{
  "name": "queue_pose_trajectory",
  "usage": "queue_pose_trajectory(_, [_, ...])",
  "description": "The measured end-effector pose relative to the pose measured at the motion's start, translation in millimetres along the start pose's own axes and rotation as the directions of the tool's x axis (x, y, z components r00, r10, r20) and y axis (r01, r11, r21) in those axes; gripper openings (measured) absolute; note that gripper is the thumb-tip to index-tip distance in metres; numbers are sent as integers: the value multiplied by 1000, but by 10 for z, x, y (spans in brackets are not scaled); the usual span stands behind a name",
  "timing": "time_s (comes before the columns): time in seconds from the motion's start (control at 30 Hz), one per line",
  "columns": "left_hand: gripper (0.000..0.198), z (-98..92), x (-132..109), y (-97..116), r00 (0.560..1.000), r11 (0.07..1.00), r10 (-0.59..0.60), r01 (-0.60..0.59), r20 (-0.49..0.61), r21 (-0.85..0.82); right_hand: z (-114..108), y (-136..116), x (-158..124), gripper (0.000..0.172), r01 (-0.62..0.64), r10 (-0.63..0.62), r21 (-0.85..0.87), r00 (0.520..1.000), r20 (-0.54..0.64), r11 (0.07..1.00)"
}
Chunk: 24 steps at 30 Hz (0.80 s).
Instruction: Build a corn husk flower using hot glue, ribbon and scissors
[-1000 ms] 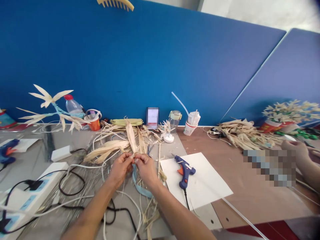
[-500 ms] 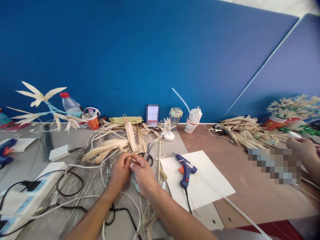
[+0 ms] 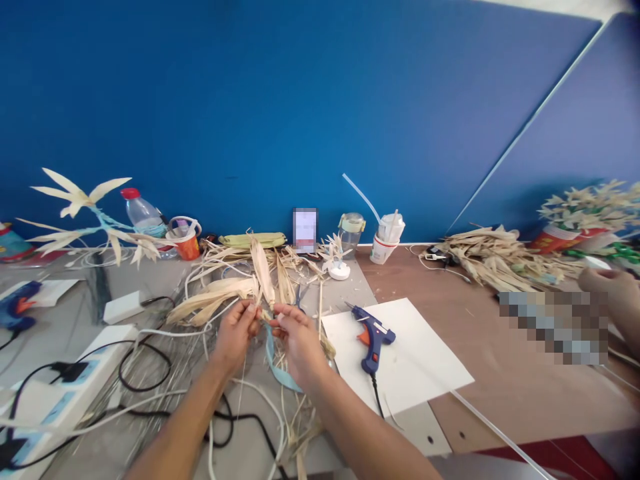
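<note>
My left hand (image 3: 239, 333) pinches a small piece of pale dried corn husk (image 3: 265, 316) between thumb and fingertips. Just to its right, my right hand (image 3: 296, 341) is closed, thumb against fingers; what it grips is too small to make out. A light-blue band (image 3: 274, 363) curves below the fingers and partly under my right hand; whether it is held cannot be told. Behind my hands lie dried husk leaves (image 3: 213, 300), one standing upright (image 3: 263, 270). Scissors (image 3: 299, 297) are mostly hidden behind my right hand.
A blue glue gun (image 3: 371, 339) rests on white paper (image 3: 420, 360) to the right. A power strip (image 3: 75, 370) and loose cables (image 3: 250, 420) lie at left. Cups (image 3: 383, 248), a phone (image 3: 305, 230) and a husk flower (image 3: 339, 267) stand behind. Another person's hand (image 3: 610, 293) is far right.
My hands have moved slightly apart, my left hand leftward and my right hand rightward. The husk piece between them and more of the light-blue band now show.
</note>
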State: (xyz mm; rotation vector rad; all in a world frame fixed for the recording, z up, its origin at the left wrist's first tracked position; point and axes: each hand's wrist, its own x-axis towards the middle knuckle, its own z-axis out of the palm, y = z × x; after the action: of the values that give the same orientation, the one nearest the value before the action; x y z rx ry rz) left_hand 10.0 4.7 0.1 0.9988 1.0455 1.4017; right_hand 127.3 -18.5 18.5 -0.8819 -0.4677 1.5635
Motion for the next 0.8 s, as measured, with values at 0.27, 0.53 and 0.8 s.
queue_pose_trajectory(0.27, [24,-46,23,-95,988,964,42,-79,148,253,-119,-295,239,29,55,-8,-332,990,141,942])
queue_pose_trajectory(0.53, [16,-65,-10,-109,972,824,162,-228,170,518,-215,-249,316,17,105,-62,-464,992,108,880])
queue_pose_trajectory(0.8, [15,-88,-20,-72,963,826,213,-266,162,497,-233,-409,240,7,-368,366,-38,899,241,929])
